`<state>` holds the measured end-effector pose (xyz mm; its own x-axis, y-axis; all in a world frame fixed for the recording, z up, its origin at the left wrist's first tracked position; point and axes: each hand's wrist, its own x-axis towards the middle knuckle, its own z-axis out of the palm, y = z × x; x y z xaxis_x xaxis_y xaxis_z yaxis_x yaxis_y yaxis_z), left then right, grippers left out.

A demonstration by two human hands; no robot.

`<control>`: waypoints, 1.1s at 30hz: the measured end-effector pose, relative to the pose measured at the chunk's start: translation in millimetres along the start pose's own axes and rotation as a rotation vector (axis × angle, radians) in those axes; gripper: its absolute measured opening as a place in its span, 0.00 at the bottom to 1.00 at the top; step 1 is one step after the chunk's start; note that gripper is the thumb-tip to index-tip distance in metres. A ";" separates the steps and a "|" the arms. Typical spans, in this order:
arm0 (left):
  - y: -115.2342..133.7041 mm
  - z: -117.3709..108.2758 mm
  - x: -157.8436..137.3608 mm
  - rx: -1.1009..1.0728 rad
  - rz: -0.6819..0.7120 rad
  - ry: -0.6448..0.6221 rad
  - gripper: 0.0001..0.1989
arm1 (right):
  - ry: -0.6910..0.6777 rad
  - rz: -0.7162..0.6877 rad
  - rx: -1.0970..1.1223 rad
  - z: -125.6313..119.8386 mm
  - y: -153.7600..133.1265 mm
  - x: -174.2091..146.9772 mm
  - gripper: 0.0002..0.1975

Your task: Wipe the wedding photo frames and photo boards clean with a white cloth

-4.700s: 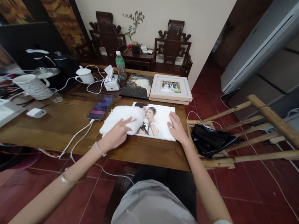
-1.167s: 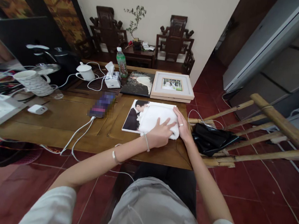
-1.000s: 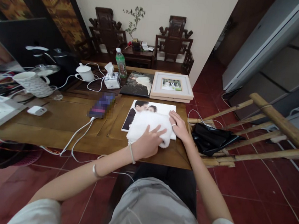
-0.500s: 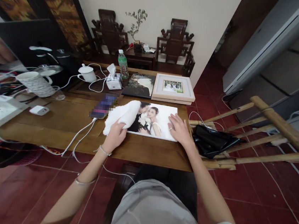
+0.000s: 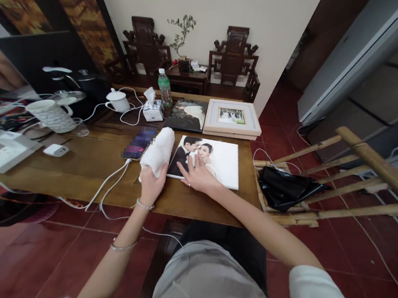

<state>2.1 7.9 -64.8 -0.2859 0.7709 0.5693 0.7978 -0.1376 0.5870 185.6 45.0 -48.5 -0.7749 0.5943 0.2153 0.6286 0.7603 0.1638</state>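
Observation:
A bunched white cloth (image 5: 159, 147) is gripped in my left hand (image 5: 152, 179) beside the left edge of a photo panel. My right hand (image 5: 201, 175) is over the white photo panel (image 5: 227, 166), its fingers spread across the middle of a picture of a couple. Whether the fingertips press on the surface I cannot tell. The panel lies flat near the table's front edge. Left of the cloth lies a phone (image 5: 136, 144) with a white cable plugged into it.
Behind the panel lie a dark photo album (image 5: 185, 114) and a pale picture frame (image 5: 233, 117). A tissue box (image 5: 153, 111), a green bottle (image 5: 164, 87), a lidded cup (image 5: 117, 101), a mug (image 5: 53, 115) and a power strip (image 5: 8, 150) stand to the left. A bamboo chair (image 5: 375, 160) stands at right.
My right hand has moved left from the panel's right edge to its middle. My left hand has drawn the cloth back off the panel's left part, and the cloth is more upright and bunched.

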 end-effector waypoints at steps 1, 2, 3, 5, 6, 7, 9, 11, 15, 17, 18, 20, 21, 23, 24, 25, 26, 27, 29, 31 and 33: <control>-0.4 -0.1 -0.1 -0.008 -0.003 0.013 0.21 | -0.014 -0.019 -0.015 -1.7 -0.6 0.8 0.27; -0.8 -0.2 -0.1 -0.019 -0.002 0.024 0.22 | -0.029 -0.028 -0.029 -4.0 -1.5 1.2 0.25; -1.2 -0.4 -0.2 -0.031 0.002 0.034 0.22 | -0.041 -0.029 -0.041 -6.6 -2.8 1.1 0.24; -2.1 -0.5 -0.4 -0.055 0.009 0.052 0.21 | -0.054 -0.010 -0.053 -11.5 -5.4 -0.2 0.24; -2.7 -0.4 -0.5 -0.068 0.007 0.061 0.21 | -0.055 0.008 -0.051 -13.5 -6.4 -1.4 0.24; -3.3 -0.3 -0.7 -0.081 0.001 0.073 0.21 | -0.050 0.028 -0.045 -15.0 -7.0 -3.1 0.25; -4.8 0.2 -1.3 -0.098 -0.014 0.094 0.21 | -0.036 0.058 -0.034 -17.0 -7.0 -7.4 0.26; -6.4 0.8 -1.9 -0.101 -0.021 0.112 0.21 | -0.027 0.070 -0.028 -18.1 -5.7 -12.2 0.28; -8.9 1.1 -3.2 -0.107 -0.042 0.177 0.21 | -0.010 0.099 0.014 -23.4 -0.6 -20.1 0.27; -9.5 0.8 -3.8 -0.102 -0.062 0.202 0.21 | 0.022 0.109 0.053 -31.8 4.6 -23.8 0.27; -9.6 0.6 -3.8 -0.091 -0.067 0.202 0.20 | 0.052 0.119 0.083 -37.9 8.4 -25.8 0.27; -9.2 0.0 -3.2 -0.058 -0.056 0.186 0.20 | 0.136 0.140 0.172 -53.4 18.2 -30.8 0.30; -8.5 -0.5 -2.6 -0.038 -0.044 0.177 0.20 | 0.197 0.159 0.228 -61.7 23.7 -33.5 0.32; -6.2 -1.4 -1.4 0.007 -0.004 0.161 0.20 | 0.337 0.204 0.353 -76.2 33.9 -39.0 0.35; -4.5 -1.7 -1.2 0.030 0.019 0.152 0.20 | 0.418 0.259 0.408 -81.3 38.0 -41.4 0.34; -2.5 -1.7 -1.6 0.052 0.043 0.137 0.19 | 0.507 0.336 0.453 -84.5 41.0 -43.4 0.32; 0.1 -1.3 -3.0 0.073 0.064 0.118 0.18 | 0.596 0.428 0.492 -85.7 42.8 -44.7 0.29; 3.3 -0.5 -5.3 0.092 0.080 0.093 0.17 | 0.683 0.529 0.526 -85.0 43.5 -45.4 0.27; 12.8 2.3 -13.2 0.126 0.089 0.023 0.14 | 0.842 0.727 0.590 -79.6 42.0 -44.4 0.27; 27.8 5.6 -23.8 0.155 0.110 -0.093 0.12 | 0.980 0.879 0.664 -71.9 37.5 -40.7 0.30; 48.7 7.8 -33.8 0.158 0.269 -0.336 0.12 | 1.106 0.963 0.779 -65.4 31.2 -35.5 0.32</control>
<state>54.8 -20.0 -60.0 0.1094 0.8835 0.4555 0.8989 -0.2835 0.3341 237.1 30.5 11.9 0.4854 0.6907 0.5361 0.3725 0.3914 -0.8415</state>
